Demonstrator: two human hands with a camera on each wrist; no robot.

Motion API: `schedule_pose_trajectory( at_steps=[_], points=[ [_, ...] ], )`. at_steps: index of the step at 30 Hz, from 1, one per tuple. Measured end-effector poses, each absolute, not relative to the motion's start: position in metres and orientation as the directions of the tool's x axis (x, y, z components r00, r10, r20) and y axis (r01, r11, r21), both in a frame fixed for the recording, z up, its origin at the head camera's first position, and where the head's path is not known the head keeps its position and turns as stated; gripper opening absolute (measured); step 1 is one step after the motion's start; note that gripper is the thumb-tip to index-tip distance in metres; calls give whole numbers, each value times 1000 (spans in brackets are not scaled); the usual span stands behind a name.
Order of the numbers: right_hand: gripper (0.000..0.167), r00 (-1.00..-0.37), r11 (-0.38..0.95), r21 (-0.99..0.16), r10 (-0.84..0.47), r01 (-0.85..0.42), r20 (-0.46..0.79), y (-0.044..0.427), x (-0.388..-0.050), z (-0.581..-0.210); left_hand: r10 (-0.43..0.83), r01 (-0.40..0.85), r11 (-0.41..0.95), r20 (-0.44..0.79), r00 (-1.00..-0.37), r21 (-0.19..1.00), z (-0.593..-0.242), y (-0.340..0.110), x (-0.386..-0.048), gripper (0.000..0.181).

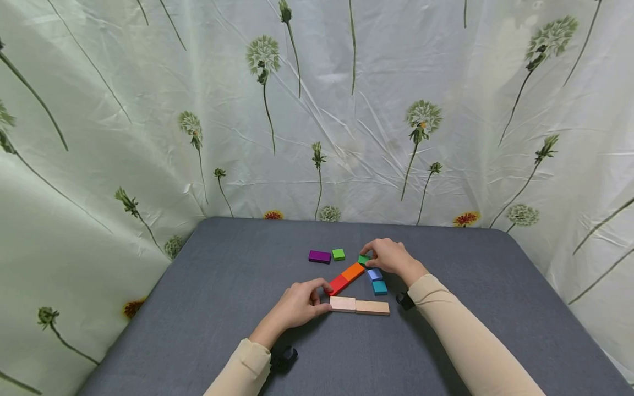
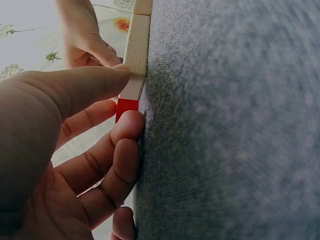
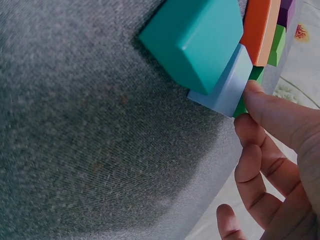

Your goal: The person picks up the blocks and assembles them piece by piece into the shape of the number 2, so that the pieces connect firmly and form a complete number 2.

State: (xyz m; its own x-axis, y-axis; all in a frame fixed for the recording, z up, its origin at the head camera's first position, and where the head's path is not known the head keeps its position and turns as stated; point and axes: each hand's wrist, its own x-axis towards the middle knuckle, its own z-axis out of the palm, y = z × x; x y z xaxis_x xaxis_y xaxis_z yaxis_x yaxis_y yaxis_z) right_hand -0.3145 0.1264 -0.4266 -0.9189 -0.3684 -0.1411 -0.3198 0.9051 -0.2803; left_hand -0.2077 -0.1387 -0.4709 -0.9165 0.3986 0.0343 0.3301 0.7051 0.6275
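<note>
While right hand point(image 1: 393, 257) pinches green block point(image 1: 364, 259) (left hand point(image 1: 299, 302) touching pale block point(image 1: 343, 304)), grey tabletop point(image 1: 238, 264), dandelion-print fabric point(image 1: 322, 66) behind

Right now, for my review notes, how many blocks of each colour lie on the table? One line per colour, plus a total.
Pale wood-coloured blocks: 2
Red block: 1
Orange block: 1
Dark green block: 1
Light green block: 1
Light blue block: 1
Teal block: 1
Purple block: 1
Total: 9
</note>
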Motion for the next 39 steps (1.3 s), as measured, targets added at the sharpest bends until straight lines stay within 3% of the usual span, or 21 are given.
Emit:
schedule_pose_trajectory(
  at_steps=[39],
  points=[
    [32,-930,896,-313,-357,-314,-88,147,-302,-420,400,340,699,49,-915,630,-472,-139,-207,31]
  ],
)
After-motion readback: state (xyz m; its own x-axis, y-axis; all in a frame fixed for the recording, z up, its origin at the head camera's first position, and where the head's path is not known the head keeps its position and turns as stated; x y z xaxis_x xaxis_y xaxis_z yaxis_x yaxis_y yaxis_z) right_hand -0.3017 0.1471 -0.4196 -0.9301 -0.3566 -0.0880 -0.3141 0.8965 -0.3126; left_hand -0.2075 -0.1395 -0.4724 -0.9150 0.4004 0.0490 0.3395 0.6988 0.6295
